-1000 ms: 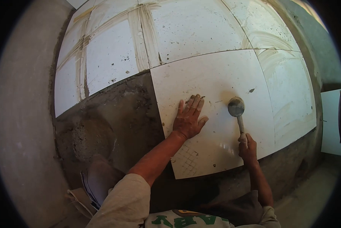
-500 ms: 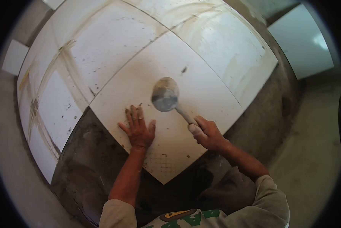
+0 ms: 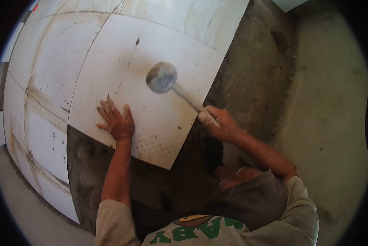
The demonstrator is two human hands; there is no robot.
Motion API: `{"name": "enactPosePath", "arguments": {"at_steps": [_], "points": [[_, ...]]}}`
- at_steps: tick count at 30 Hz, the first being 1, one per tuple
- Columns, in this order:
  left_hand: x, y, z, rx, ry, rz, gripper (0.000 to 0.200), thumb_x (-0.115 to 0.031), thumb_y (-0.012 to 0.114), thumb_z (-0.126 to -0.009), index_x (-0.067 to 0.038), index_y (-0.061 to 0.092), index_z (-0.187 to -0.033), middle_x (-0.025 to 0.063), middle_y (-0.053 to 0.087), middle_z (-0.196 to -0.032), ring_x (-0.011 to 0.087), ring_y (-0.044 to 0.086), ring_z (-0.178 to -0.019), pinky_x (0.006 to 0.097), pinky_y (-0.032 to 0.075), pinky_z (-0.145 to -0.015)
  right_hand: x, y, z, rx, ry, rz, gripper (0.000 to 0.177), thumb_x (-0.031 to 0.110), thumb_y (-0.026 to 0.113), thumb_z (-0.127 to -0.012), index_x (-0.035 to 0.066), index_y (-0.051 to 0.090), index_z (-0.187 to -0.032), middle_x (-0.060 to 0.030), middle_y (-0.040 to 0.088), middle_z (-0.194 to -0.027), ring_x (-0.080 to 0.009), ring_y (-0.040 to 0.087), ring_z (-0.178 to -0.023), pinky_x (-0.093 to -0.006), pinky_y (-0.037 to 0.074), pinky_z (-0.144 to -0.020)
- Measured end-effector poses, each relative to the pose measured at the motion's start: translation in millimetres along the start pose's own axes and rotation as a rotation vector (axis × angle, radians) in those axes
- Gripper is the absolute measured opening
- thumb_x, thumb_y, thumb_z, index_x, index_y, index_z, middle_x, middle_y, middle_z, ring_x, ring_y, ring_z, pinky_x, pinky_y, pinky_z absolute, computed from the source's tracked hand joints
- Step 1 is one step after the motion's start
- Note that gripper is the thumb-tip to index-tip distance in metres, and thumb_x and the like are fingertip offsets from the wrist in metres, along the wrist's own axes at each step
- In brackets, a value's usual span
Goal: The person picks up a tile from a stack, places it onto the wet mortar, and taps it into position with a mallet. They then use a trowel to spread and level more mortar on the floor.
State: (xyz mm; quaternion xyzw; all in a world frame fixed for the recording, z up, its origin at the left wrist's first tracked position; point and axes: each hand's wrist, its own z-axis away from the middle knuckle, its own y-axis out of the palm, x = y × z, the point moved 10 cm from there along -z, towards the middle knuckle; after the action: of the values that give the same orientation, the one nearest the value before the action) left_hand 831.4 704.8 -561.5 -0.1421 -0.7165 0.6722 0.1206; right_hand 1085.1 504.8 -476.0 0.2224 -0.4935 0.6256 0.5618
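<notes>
My right hand (image 3: 220, 123) is wrapped round the handle of a rubber mallet (image 3: 162, 78) with a grey, dusty head. The mallet head is over the middle of a large white floor tile (image 3: 171, 45), with a soft shadow up and left of it, so it looks raised off the surface. My left hand (image 3: 117, 122) lies flat with fingers spread on the tile's near left part. Both hands carry pale dust. Faint grid marks and dark specks show at the tile's near corner.
More white tiles (image 3: 48, 61), smeared with brownish mortar along the joints, lie to the left and at the back. Dark, rough ground (image 3: 253, 74) borders the tile on the right and near side. Farther right is a paler grey floor (image 3: 323, 115). My bent knee (image 3: 241, 176) is close by.
The view has turned, so the tile and both hands appear farther left. The mallet head now stands apart from its shadow. My left hand still lies spread on the tile.
</notes>
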Motion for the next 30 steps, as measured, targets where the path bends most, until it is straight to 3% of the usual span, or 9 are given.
{"name": "enactPosePath", "arguments": {"at_steps": [5, 8, 15, 21, 24, 26, 30], "points": [[5, 8, -2, 0.052, -0.009, 0.028, 0.074, -0.056, 0.039, -0.093, -0.008, 0.023, -0.148, 0.017, 0.018, -0.155, 0.038, 0.013, -0.143, 0.073, 0.009, -0.104, -31, 3, 12, -0.074, 0.189, -0.207, 0.04, 0.04, 0.052, -0.097, 0.004, 0.056, -0.082, 0.0026, 0.044, -0.062, -0.0082, 0.042, -0.058, -0.0267, 0.037, -0.053], [6, 11, -1, 0.029, 0.018, 0.051, 0.074, -0.055, 0.037, -0.094, -0.008, 0.022, -0.149, 0.0182, 0.017, -0.155, 0.0378, 0.013, -0.143, 0.0699, 0.007, -0.106, -47, 7, 18, -0.055, 0.306, -0.164, 0.041, 0.042, 0.052, -0.097, 0.005, 0.056, -0.081, 0.0044, 0.043, -0.06, -0.0051, 0.04, -0.055, -0.0252, 0.034, -0.05], [4, 8, -1, 0.018, 0.064, 0.118, 0.074, -0.054, 0.037, -0.095, -0.004, 0.024, -0.148, 0.0206, 0.021, -0.153, 0.0363, 0.015, -0.143, 0.0577, 0.01, -0.113, -35, 17, 10, 0.028, 0.276, -0.221, 0.042, 0.044, 0.05, -0.097, 0.006, 0.056, -0.082, 0.004, 0.044, -0.058, -0.0049, 0.04, -0.048, -0.0241, 0.033, -0.044], [4, 6, -2, 0.013, 0.08, 0.14, 0.075, -0.053, 0.04, -0.094, -0.003, 0.025, -0.147, 0.0222, 0.022, -0.152, 0.0379, 0.017, -0.143, 0.0573, 0.01, -0.113, -12, 1, 0, -0.106, 0.185, -0.331, 0.051, 0.052, 0.042, -0.097, 0.005, 0.054, -0.082, 0.0009, 0.043, -0.053, -0.0082, 0.041, -0.041, -0.024, 0.035, -0.039], [3, 5, -2, -0.011, 0.103, 0.127, 0.075, -0.052, 0.043, -0.093, -0.003, 0.026, -0.147, 0.023, 0.023, -0.152, 0.0389, 0.018, -0.142, 0.0569, 0.011, -0.113, -63, 20, 11, -0.088, 0.355, -0.424, 0.056, 0.057, 0.039, -0.096, 0.005, 0.053, -0.078, -0.0005, 0.042, -0.051, -0.0102, 0.04, -0.037, -0.0252, 0.036, -0.037], [3, 4, -3, -0.017, 0.115, 0.129, 0.075, -0.052, 0.044, -0.092, -0.003, 0.026, -0.147, 0.0231, 0.023, -0.152, 0.0392, 0.018, -0.142, 0.0569, 0.012, -0.113, -91, 41, 19, 0.084, 0.444, -0.428, 0.058, 0.057, 0.04, -0.096, 0.005, 0.053, -0.075, -0.0008, 0.042, -0.05, -0.0115, 0.04, -0.036, -0.0258, 0.035, -0.035], [0, -1, -1, -0.059, 0.13, 0.114, 0.072, -0.05, 0.046, -0.093, -0.006, 0.028, -0.147, 0.022, 0.026, -0.151, 0.0384, 0.024, -0.14, 0.0569, 0.016, -0.112, -67, 39, 23, 0.109, 0.429, -0.377, 0.054, 0.054, 0.043, -0.096, 0.006, 0.053, -0.074, -0.001, 0.045, -0.051, -0.0116, 0.043, -0.037, -0.0257, 0.036, -0.035]]}}
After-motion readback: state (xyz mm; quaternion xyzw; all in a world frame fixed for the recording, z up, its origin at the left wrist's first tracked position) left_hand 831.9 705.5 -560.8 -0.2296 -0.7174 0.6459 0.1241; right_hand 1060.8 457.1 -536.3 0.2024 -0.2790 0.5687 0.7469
